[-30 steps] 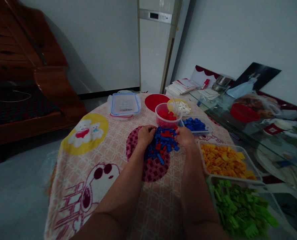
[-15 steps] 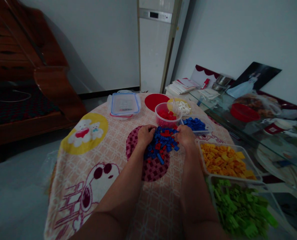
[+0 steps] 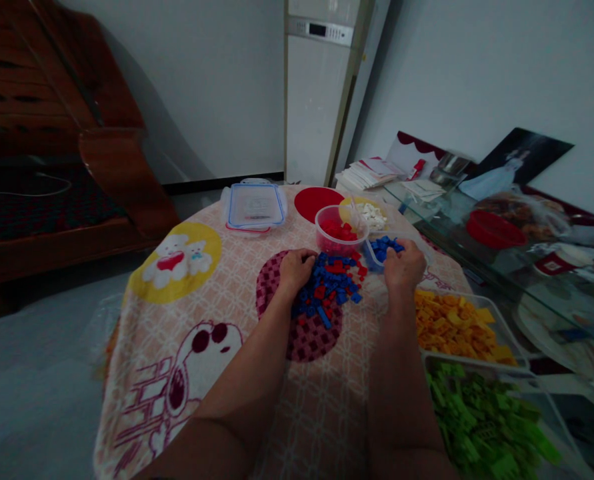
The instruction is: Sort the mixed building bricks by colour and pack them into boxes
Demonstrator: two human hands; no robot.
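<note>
A loose pile of blue and red bricks (image 3: 329,283) lies on the patterned tablecloth. At its left edge is my left hand (image 3: 297,270), fingers curled at the bricks; what they pinch, if anything, is too small to tell. My right hand (image 3: 404,265) is over the right part of the clear tray of blue bricks (image 3: 383,247), fingers bent together, their tips partly hidden. Behind the pile stands a round clear tub holding red bricks (image 3: 337,230). White pieces (image 3: 371,217) lie beyond it on the right.
Yellow bricks (image 3: 459,327) and green bricks (image 3: 487,420) fill two trays along the right side. Clear lids (image 3: 257,205) lie at the back left. A glass table (image 3: 477,247) with papers, a red bowl (image 3: 495,229) and bags adjoins on the right.
My right hand has moved from the pile's right edge to the right, over the blue-brick tray. My left hand stays at the pile. The view has shifted slightly.
</note>
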